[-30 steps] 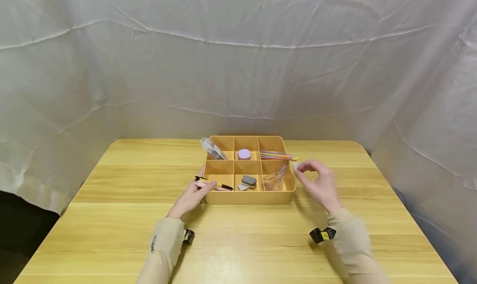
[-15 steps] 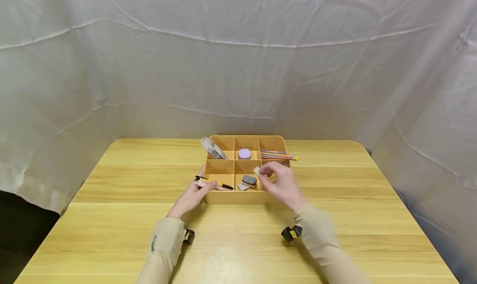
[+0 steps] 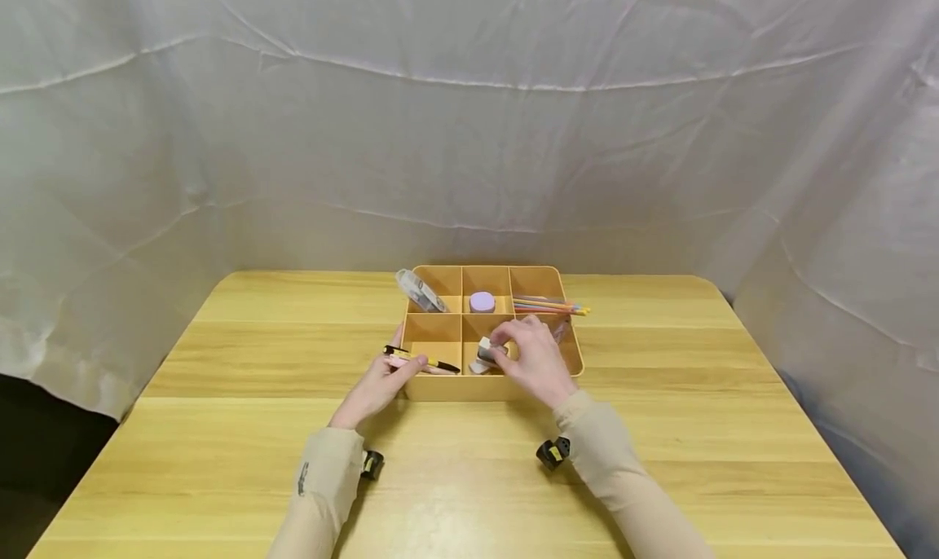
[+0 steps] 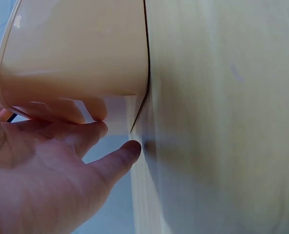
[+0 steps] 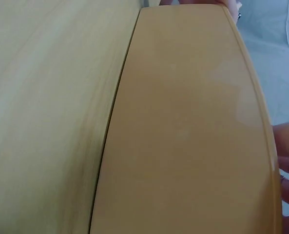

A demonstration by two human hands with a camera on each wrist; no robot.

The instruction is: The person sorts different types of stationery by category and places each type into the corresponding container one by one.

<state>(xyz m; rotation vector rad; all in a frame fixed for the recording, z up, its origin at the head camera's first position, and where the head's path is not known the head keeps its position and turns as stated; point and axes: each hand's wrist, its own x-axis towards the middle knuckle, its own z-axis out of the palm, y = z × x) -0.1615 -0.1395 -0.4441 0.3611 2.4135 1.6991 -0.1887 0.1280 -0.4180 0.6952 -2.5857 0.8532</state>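
A tan organizer box (image 3: 469, 389) with several compartments stands on the table. My left hand (image 3: 377, 389) grips its front left corner, thumb over the rim by some pens (image 3: 438, 366); the left wrist view shows fingers against the outer wall (image 4: 76, 53). Over the front middle compartment, my right hand (image 3: 537, 357) pinches a small white eraser (image 3: 485, 344). Below it lie a pale eraser (image 3: 478, 367) and a grey one, mostly hidden by the fingers. In the right wrist view, only parts of the right fingers (image 5: 286, 141) show beyond the box rim.
The back compartments hold a grey-white correction tape (image 3: 420, 290), a lilac rounded item (image 3: 482, 301) and several coloured pencils (image 3: 546, 305) jutting past the right wall. Clear, ruler-like pieces (image 3: 562, 329) are partly hidden behind the right hand. A grey curtain (image 3: 469, 151) hangs behind the table.
My right hand has moved left from beside the box's right edge, carrying the white eraser, and lowered it over the front middle compartment. The left hand has stayed at its corner.
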